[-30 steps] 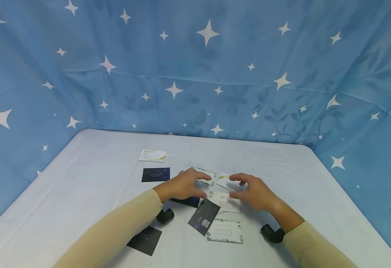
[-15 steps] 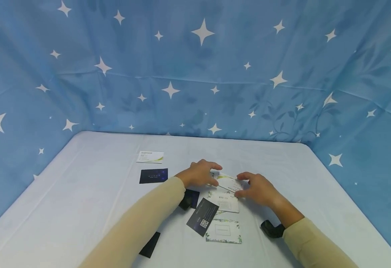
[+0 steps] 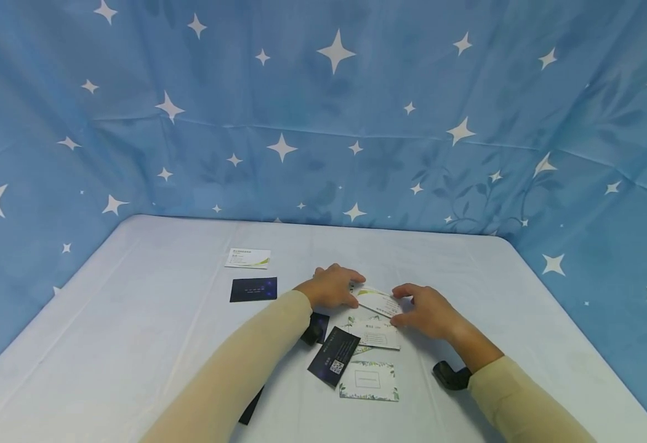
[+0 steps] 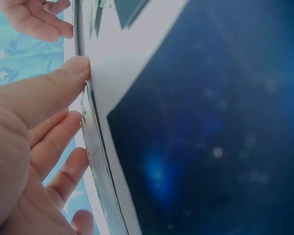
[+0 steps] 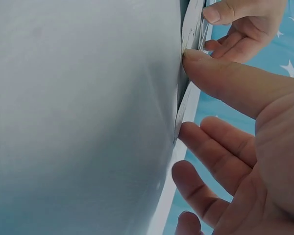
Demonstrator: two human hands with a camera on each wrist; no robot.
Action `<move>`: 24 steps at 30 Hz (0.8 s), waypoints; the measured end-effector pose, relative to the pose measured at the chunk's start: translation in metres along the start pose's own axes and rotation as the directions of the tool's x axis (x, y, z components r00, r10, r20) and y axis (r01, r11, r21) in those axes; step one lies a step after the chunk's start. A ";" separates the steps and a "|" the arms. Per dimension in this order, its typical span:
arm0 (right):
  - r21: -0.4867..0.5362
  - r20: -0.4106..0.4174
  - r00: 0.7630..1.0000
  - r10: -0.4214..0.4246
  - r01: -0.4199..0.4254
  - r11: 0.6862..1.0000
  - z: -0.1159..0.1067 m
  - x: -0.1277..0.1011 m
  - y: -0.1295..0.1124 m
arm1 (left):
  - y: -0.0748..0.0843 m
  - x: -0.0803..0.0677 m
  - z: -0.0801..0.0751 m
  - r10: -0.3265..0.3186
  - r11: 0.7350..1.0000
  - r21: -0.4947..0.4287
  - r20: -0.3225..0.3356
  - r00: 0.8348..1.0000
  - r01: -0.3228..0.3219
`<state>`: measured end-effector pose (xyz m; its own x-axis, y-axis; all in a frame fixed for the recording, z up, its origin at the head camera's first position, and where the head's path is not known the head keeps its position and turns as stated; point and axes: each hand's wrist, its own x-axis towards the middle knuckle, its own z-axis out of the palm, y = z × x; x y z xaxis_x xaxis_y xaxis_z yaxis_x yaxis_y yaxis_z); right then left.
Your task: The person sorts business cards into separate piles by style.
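Currently both hands work one white card (image 3: 379, 301) at mid-table, among scattered cards. Left hand (image 3: 331, 288) pinches its left end, thumb (image 4: 63, 81) on the edge, fingers curled behind. Right hand (image 3: 425, 307) pinches the right end, thumb (image 5: 220, 78) against the edge, so the card is steadied from both sides. Dark card (image 3: 333, 356) and bordered card (image 3: 369, 381) lie nearer the body, flat on the table (image 3: 135, 332)

Long beige sleeves (image 3: 234, 375) on both arms — a black wrist camera (image 3: 449, 375) at each cuff
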<state>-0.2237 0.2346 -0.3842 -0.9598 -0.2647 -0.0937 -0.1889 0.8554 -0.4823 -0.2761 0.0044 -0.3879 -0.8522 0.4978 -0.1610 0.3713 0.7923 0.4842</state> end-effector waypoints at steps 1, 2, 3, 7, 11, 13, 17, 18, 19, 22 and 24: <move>0.017 0.001 1.000 0.001 -0.001 1.000 0.000 0.000 0.001 | 0.000 0.000 0.000 -0.003 1.000 -0.006 0.000 1.000 0.003; 0.039 0.003 1.000 0.002 -0.002 0.999 0.000 0.000 0.001 | 0.001 0.000 0.001 -0.004 1.000 -0.014 0.001 1.000 0.004; 0.060 0.005 1.000 0.005 -0.005 0.998 0.001 0.000 0.002 | 0.001 -0.001 0.002 -0.004 1.000 -0.019 0.003 1.000 0.004; 0.120 0.007 1.000 -0.002 0.001 0.993 0.002 0.001 0.004 | 0.002 -0.003 0.004 0.018 1.000 -0.011 0.010 1.000 -0.017; 0.124 -0.017 0.999 -0.030 0.032 0.992 0.000 0.001 0.002 | 0.000 -0.004 0.002 0.044 0.999 0.009 -0.004 0.999 -0.044; 0.119 -0.030 0.999 -0.036 0.040 0.992 -0.002 0.001 0.000 | -0.001 -0.006 -0.001 0.051 0.999 0.011 -0.009 0.999 -0.050; 0.121 -0.043 0.998 -0.044 0.049 0.991 -0.005 0.001 -0.002 | -0.003 -0.008 -0.004 0.059 0.998 0.000 -0.015 0.998 -0.059; 0.124 -0.045 0.998 -0.045 0.050 0.991 -0.006 0.001 -0.002 | -0.003 -0.009 -0.005 0.053 0.999 -0.014 -0.018 0.998 -0.053; 0.129 -0.050 0.998 -0.049 0.056 0.990 -0.006 0.001 -0.002 | -0.004 -0.010 -0.006 0.045 0.999 -0.030 -0.022 0.999 -0.046; 0.128 -0.068 0.996 -0.057 0.065 0.990 -0.008 0.003 -0.003 | -0.009 -0.015 -0.014 0.037 0.997 -0.070 -0.047 0.998 -0.040; 0.125 -0.082 0.995 -0.063 0.073 0.989 -0.007 0.006 -0.005 | -0.014 -0.018 -0.020 0.048 0.995 -0.086 -0.069 0.996 -0.054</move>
<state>-0.2299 0.2319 -0.3760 -0.9597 -0.2808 0.0092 -0.2313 0.7711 -0.5933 -0.2734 -0.0230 -0.3745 -0.8565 0.5101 -0.0781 0.3837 0.7307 0.5646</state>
